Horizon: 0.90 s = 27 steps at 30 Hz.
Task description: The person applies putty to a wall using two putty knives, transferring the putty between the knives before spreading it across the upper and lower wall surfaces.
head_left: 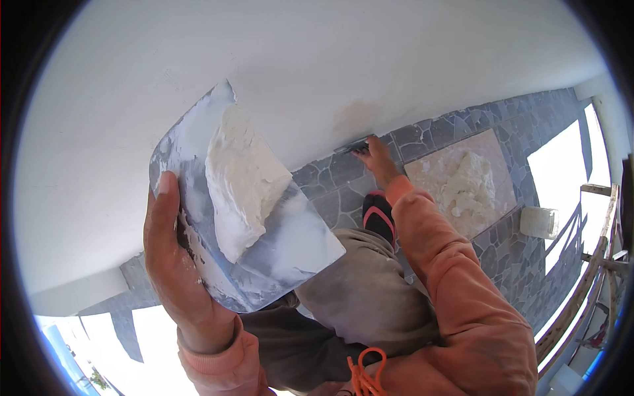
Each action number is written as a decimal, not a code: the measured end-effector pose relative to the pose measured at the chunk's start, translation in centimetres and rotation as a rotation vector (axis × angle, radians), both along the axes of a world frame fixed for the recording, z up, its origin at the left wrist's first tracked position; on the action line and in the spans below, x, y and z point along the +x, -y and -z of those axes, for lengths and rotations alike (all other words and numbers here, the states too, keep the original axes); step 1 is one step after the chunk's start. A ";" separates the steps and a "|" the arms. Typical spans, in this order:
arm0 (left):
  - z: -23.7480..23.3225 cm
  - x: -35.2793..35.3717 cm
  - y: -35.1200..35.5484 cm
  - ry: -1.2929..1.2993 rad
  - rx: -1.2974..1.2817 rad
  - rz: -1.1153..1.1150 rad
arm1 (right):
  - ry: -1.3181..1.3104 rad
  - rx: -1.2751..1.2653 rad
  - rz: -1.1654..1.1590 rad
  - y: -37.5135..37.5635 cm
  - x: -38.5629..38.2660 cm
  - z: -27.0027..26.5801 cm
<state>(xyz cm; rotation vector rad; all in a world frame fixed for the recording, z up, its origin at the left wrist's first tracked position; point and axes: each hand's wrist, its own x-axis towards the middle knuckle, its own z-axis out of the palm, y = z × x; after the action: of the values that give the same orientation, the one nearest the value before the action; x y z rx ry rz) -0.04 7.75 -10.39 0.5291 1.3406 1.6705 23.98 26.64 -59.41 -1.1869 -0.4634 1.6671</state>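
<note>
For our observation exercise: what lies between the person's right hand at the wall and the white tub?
In the head view, a board with a heap of white plaster lies on the stone floor between the right hand and the white tub.

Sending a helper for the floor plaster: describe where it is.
On the grey stone-patterned floor below the white wall lies a pale square board. The plaster heap sits on it; the other lump rides the metal blade in the left hand.
</note>
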 end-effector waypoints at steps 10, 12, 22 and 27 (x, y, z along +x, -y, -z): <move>0.3 -1.5 1.3 0.261 0.222 0.298 | -0.216 -0.159 0.150 1.2 -1.3 -17.1; 0.6 -1.7 1.5 0.238 0.229 0.286 | -0.211 -0.137 0.150 1.4 -1.3 -18.9; 0.6 -1.7 1.4 0.215 0.219 0.259 | -0.260 0.077 0.079 3.6 -1.1 -29.9; 0.4 -1.6 1.2 0.213 0.202 0.249 | -0.312 0.113 0.065 6.4 2.0 -28.9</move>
<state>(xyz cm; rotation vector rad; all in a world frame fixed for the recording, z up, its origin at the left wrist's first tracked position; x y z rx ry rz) -1.63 6.56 -10.83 0.5913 0.9192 1.6125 26.00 20.25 -30.53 -0.8324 -0.3150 1.7087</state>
